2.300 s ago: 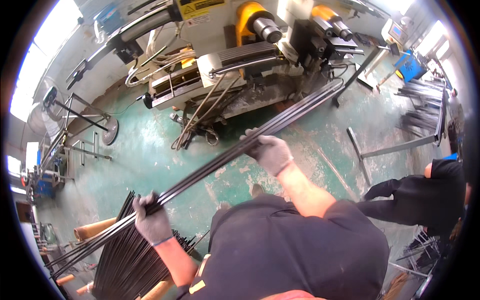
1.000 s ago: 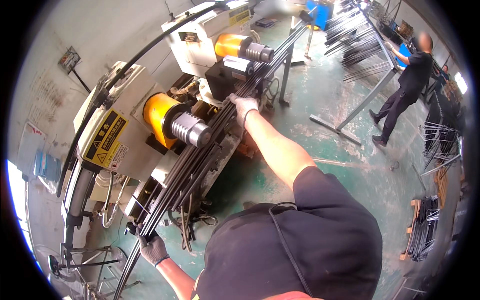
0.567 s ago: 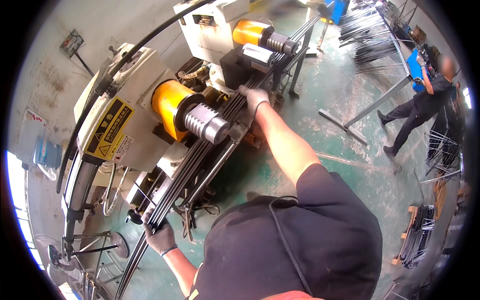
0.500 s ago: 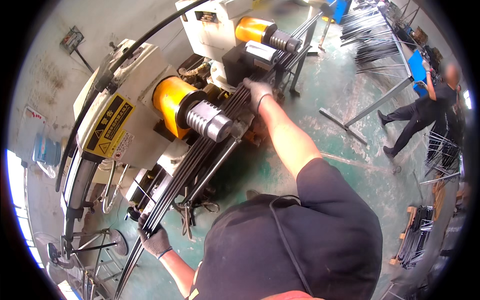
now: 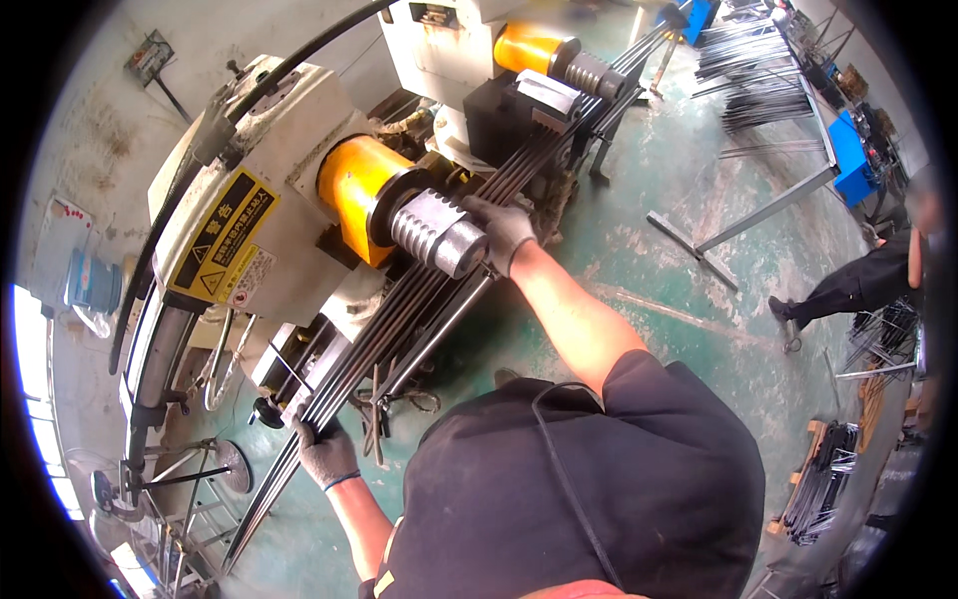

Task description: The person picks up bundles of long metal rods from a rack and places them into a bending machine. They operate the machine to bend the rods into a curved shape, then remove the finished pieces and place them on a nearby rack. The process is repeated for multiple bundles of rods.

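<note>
A bundle of several long thin metal rods (image 5: pixel 371 334) runs slantwise from the lower left to the far upper right, passing below the heads of two machines. My left hand (image 5: pixel 327 455), in a grey glove, closes round the rods near their lower end. Farther up, my right hand (image 5: pixel 505 234), gloved too, grips the bundle beside a ribbed steel cylinder (image 5: pixel 439 235). Its fingertips are partly hidden among the rods and behind the cylinder. That cylinder sticks out from a yellow housing (image 5: pixel 361 190) on the nearer white machine (image 5: pixel 264 170).
A second machine with a yellow housing (image 5: pixel 529 48) stands farther along the rods. Round the nearer machine curves a black hose (image 5: pixel 269 95). At right, a metal rack (image 5: pixel 768 207) carries many rods, and a person (image 5: pixel 858 270) stands beyond it. More rods (image 5: pixel 823 484) lie stacked lower right.
My right hand has come back along the rods, nearer the ribbed cylinder. My left hand still grips the lower end, slightly higher in view. The person at right has moved farther right.
</note>
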{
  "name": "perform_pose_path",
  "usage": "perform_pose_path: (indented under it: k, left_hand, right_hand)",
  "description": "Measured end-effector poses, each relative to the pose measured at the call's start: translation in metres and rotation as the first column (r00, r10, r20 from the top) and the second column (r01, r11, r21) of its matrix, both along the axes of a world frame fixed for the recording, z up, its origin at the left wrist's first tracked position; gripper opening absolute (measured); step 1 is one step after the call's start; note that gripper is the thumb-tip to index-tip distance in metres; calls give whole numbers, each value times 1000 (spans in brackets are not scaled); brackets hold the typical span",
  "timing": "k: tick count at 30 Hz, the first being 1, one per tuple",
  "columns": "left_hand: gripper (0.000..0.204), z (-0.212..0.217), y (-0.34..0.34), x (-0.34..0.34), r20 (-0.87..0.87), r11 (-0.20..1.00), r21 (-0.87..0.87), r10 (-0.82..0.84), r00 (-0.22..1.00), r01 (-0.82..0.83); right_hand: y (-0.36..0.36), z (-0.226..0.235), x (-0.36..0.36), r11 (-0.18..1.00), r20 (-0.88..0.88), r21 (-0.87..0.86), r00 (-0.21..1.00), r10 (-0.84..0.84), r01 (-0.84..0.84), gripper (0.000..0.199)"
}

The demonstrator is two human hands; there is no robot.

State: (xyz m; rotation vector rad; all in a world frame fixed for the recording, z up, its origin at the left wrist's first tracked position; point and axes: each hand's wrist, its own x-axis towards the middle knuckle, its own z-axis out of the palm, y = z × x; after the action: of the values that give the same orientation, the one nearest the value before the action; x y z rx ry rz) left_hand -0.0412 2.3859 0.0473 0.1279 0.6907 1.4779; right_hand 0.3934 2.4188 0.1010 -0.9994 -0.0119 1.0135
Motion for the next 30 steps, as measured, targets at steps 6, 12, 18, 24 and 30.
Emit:
perform_pose_path:
  k: [6, 12, 18, 24, 30]
  left_hand:
    - [37, 10, -9, 16, -55, 970, 180, -158, 986, 165]
    - [25, 3, -5, -73, 48, 995, -21, 102, 994, -101]
    - [23, 1, -9, -26, 34, 988, 12, 151, 988, -151]
    - [32, 19, -11, 44, -10, 992, -40, 117, 993, -118]
    - [43, 22, -20, 71, -41, 997, -64, -42, 998, 39]
  right_hand:
    - [22, -41, 71, 1000, 120, 9, 993, -21, 20, 25]
    - [15, -30, 126, 995, 124, -62, 990, -69, 77, 23]
    - [14, -50, 76, 999, 154, -40, 988, 28, -22, 38]
    - [4, -30, 34, 999, 89, 4, 995, 54, -54, 22]
    - [21, -46, 83, 999, 58, 33, 998, -2, 0, 38]
